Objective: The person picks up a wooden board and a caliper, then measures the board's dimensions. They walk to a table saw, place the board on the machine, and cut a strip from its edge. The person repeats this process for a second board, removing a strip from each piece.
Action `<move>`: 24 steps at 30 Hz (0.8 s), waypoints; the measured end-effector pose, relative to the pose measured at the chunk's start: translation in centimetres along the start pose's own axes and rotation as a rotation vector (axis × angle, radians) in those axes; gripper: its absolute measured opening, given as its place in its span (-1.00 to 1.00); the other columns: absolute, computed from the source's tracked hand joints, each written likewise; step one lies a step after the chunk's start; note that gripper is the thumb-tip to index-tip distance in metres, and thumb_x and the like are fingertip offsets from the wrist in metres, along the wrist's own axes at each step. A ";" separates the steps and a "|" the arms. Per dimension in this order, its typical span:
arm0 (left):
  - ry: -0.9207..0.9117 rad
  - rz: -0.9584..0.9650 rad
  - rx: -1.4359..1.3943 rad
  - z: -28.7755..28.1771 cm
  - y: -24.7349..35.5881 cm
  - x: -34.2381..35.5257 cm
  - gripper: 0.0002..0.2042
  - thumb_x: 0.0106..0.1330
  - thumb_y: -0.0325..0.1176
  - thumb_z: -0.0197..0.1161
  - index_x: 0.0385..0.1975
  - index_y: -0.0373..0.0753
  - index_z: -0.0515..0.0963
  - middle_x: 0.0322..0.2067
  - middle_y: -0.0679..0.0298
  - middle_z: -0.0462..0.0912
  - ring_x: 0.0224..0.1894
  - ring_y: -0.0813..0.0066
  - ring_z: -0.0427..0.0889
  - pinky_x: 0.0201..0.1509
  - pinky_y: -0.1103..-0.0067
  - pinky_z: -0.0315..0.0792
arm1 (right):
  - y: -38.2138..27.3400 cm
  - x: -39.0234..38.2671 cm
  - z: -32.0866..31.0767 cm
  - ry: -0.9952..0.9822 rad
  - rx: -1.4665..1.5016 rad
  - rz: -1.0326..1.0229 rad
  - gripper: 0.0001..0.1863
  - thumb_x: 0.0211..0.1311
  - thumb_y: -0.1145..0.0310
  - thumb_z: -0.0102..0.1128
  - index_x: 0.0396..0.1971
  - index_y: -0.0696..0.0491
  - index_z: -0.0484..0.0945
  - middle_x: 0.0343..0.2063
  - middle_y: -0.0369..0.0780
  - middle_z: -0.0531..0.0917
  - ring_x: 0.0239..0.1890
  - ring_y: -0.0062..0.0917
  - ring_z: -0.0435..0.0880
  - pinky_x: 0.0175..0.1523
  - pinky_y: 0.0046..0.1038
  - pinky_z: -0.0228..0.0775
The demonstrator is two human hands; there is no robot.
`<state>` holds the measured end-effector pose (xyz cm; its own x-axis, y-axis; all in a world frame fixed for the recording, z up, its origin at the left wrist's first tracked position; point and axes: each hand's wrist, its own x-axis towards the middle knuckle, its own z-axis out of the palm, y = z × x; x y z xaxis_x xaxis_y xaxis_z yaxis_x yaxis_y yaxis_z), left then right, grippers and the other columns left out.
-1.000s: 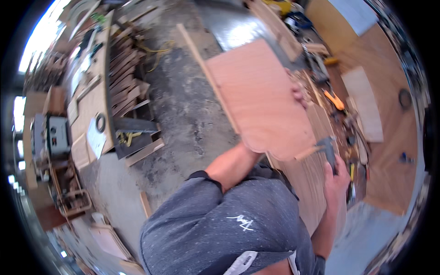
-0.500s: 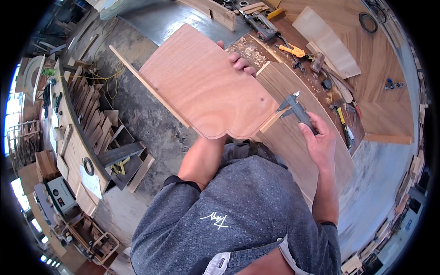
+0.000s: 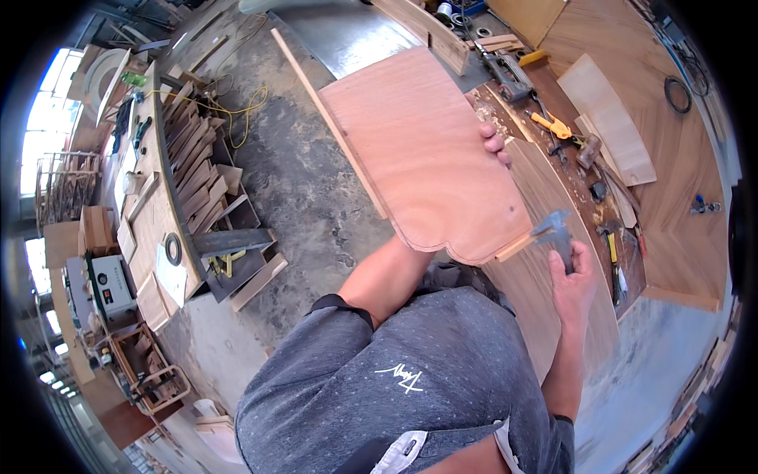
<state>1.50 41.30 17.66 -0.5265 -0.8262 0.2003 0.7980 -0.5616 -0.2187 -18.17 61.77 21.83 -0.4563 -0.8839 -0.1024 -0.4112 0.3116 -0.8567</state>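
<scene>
A reddish-brown plywood panel (image 3: 418, 158) with a curved lower edge and thin wooden strips along its sides is held up in front of me. My left hand (image 3: 494, 144) reaches from underneath, its fingers curled over the panel's right edge. My right hand (image 3: 573, 278) grips a grey metal caliper (image 3: 556, 231), whose jaws sit at the end of the wooden strip (image 3: 513, 248) on the panel's lower right corner. My grey shirt fills the lower middle.
A workbench (image 3: 671, 197) on the right carries a curved veneered board (image 3: 545, 300), an orange-handled tool (image 3: 551, 123), a hammer, pale board offcuts and a coil of cable. On the left stand a long bench (image 3: 154, 213) stacked with wood slats, a yellow cord and a machine. Concrete floor lies between.
The view has swung so the panel now sits higher and more central. My right hand has brought the caliper up to the strip at the panel's lower right corner.
</scene>
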 end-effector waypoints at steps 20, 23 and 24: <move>0.174 -0.552 -0.108 3.0 -8.7 -6.1 -0.42 0.52 0.06 -0.04 0.37 -0.21 0.26 -0.07 0.06 0.44 -0.01 0.19 0.45 0.21 0.25 0.42 | -14.7 9.0 0.8 -0.205 -0.298 -0.786 -0.60 0.23 0.48 0.31 0.09 0.18 0.55 -0.16 -0.06 0.72 -0.18 -0.17 0.74 -0.08 -0.29 0.59; 0.115 -0.593 -0.214 3.5 -10.1 -5.6 -0.43 0.53 0.08 -0.04 0.34 -0.22 0.27 -0.07 0.04 0.43 -0.01 0.16 0.46 0.23 0.26 0.42 | -14.6 11.9 1.5 -0.178 -0.354 -0.957 -0.60 0.26 0.43 0.33 0.08 0.17 0.57 -0.12 -0.05 0.71 -0.14 -0.12 0.72 -0.05 -0.25 0.58; 0.129 -0.598 -0.230 4.0 -10.2 -5.8 -0.42 0.53 0.08 -0.04 0.35 -0.22 0.27 -0.06 0.03 0.43 -0.01 0.15 0.46 0.23 0.26 0.42 | -14.8 12.4 1.5 -0.201 -0.388 -0.934 -0.60 0.26 0.41 0.33 0.08 0.16 0.57 -0.11 -0.04 0.71 -0.13 -0.12 0.72 -0.06 -0.24 0.58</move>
<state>-2.44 52.02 22.57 -0.9025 -0.3590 0.2378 0.2808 -0.9093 -0.3071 -16.53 45.67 32.50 0.3020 -0.8622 0.4067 -0.7768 -0.4698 -0.4193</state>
